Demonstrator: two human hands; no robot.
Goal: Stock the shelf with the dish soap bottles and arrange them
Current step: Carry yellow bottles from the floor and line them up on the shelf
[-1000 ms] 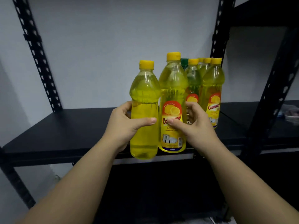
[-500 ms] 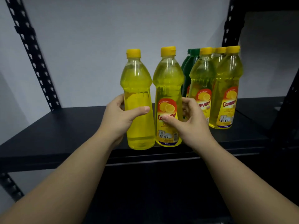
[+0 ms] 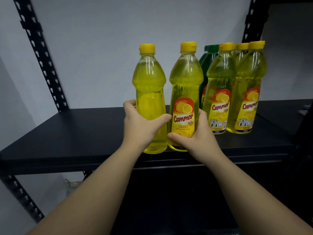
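L hand [image 3: 138, 126] grip round unlabelled yellow bottle [image 3: 149, 92], R hand [image 3: 198, 138] round labelled bottle [image 3: 185, 92]; matte black shelf [image 3: 76, 133].

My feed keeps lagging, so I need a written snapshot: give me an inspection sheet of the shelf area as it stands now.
Surface: black shelf, left half bare, bottles on the right half.
Job's things: unlabelled yellow bottle and labelled lemon bottle upright at the front edge, side by side; yellow group further right and back, green bottles behind it.
Clutter: nothing seen on this shelf.
Hands: left hand wraps the unlabelled bottle; right hand grips the labelled one low down.
Cables: nothing seen.
Surroundings: pale wall, perforated black uprights, neighbouring rack at right, too dark to read.
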